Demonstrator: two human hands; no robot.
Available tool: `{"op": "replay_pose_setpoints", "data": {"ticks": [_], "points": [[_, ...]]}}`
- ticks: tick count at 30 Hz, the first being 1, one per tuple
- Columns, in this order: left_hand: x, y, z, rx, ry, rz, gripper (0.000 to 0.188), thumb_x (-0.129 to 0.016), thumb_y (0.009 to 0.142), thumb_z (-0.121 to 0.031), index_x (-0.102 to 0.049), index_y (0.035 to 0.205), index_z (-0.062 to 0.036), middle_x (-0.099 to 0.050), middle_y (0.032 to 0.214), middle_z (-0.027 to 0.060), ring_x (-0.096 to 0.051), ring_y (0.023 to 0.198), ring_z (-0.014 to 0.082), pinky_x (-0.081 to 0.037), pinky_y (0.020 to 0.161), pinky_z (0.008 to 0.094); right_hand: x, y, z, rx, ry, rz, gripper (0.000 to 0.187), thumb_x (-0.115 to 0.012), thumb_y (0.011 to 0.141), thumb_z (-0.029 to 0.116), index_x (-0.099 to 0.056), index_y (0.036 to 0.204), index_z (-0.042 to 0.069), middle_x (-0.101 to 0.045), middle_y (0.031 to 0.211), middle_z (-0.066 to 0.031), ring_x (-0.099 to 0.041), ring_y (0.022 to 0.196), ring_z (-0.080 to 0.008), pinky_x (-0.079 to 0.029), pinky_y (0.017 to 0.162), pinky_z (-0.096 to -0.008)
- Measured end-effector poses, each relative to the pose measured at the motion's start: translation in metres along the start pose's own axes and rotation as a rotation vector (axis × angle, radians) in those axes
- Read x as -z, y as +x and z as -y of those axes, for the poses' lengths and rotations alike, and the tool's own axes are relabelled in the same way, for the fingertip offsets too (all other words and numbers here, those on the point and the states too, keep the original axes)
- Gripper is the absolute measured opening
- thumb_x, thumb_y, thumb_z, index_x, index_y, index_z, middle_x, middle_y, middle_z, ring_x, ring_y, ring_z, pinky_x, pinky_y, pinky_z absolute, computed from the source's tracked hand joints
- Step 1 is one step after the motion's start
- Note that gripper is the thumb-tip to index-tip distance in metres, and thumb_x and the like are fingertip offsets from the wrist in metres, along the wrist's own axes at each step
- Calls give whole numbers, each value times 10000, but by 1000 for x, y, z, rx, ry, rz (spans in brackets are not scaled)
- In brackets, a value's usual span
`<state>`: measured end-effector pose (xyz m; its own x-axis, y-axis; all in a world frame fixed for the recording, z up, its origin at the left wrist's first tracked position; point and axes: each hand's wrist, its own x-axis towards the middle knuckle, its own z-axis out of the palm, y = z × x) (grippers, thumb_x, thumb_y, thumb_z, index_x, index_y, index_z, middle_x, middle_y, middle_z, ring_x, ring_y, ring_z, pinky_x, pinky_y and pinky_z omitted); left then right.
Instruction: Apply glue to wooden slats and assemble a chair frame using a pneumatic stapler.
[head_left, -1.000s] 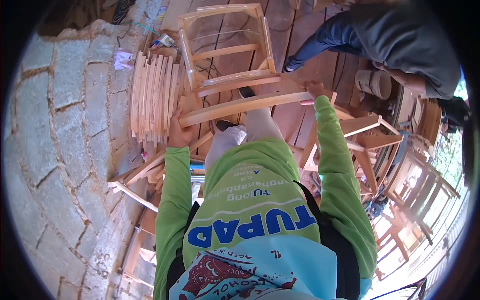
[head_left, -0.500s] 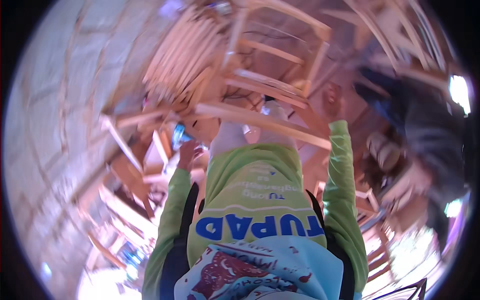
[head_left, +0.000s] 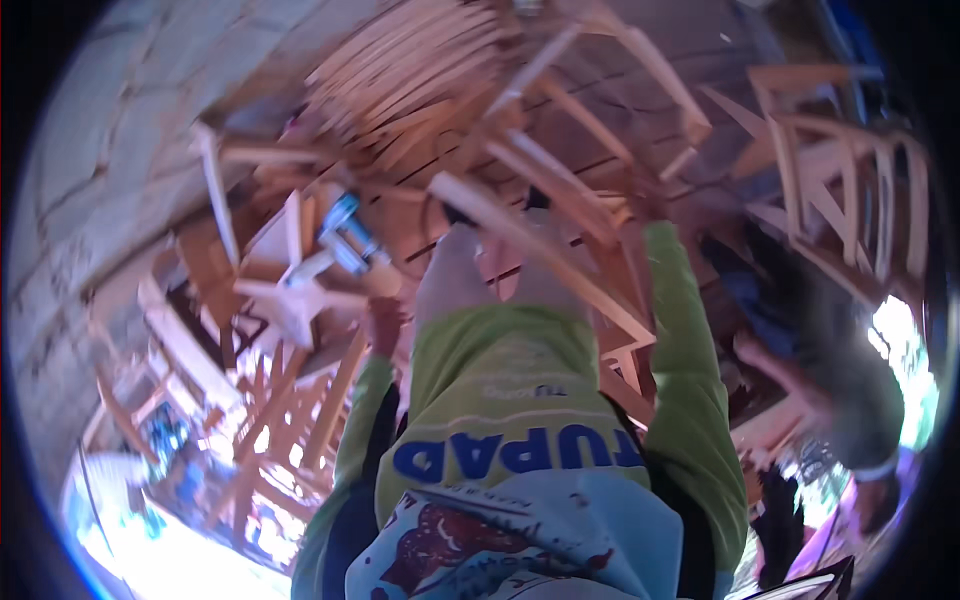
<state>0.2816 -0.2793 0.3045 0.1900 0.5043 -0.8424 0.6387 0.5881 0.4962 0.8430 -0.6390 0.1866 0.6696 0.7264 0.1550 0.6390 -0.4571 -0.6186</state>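
An unfinished wooden chair frame (head_left: 545, 262) stands tilted across the floor in front of my legs. My right hand (head_left: 645, 195), smeared by motion, is closed on the side of this frame, near the end of a rail. Low on the left is my left hand (head_left: 383, 322), beside a pale wooden piece; its fingers are too blurred to tell what they do. A teal and silver power tool (head_left: 345, 232) lies just beyond it, on or against wooden parts.
Stacked wooden slats (head_left: 405, 70) lie at the far left by the block wall (head_left: 120, 130). Chair frames (head_left: 850, 190) stand at the far right. A person (head_left: 845, 370) in dark clothing is close on my right. More wooden chair parts (head_left: 290, 410) crowd the near left.
The chair frame has turned, its far corner swinging right and nearer. My right hand has shifted slightly left with it. The person on the right has moved nearer, an arm now showing.
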Motion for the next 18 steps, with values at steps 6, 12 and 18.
{"op": "replay_pose_setpoints", "data": {"ticks": [6, 12, 18], "points": [[-32, -6, -275, -938, 624, -426, 238, -484, 971, -50, -700, 1045, 18, -687, 984, 101, -650, 884, 190, -530, 818, 339, -66, 52, 0, -557, -4, 492, 674, -690, 758, 220, -555, 1388, 20, -557, 1360, -267, -498, 1323, -394, -419, 1119, -446], [-210, 11, -511, -1352, 731, -44, 229, -499, 1061, -94, -675, 1164, 10, -716, 1058, 88, -669, 880, 148, -535, 780, 266, -114, 68, -1, -383, 34, 786, 871, -793, 731, 340, -453, 1454, -6, -512, 1368, -279, -486, 1308, -451, -428, 1106, -485], [-359, 95, -533, -1265, 1030, 505, 225, -542, 1059, -175, -604, 1246, -68, -713, 1059, 88, -676, 858, 156, -565, 775, 289, -139, 74, 14, -456, 12, 990, 834, -819, 717, 260, -433, 1417, 20, -465, 1401, -321, -491, 1309, -494, -461, 1075, -539]]}}
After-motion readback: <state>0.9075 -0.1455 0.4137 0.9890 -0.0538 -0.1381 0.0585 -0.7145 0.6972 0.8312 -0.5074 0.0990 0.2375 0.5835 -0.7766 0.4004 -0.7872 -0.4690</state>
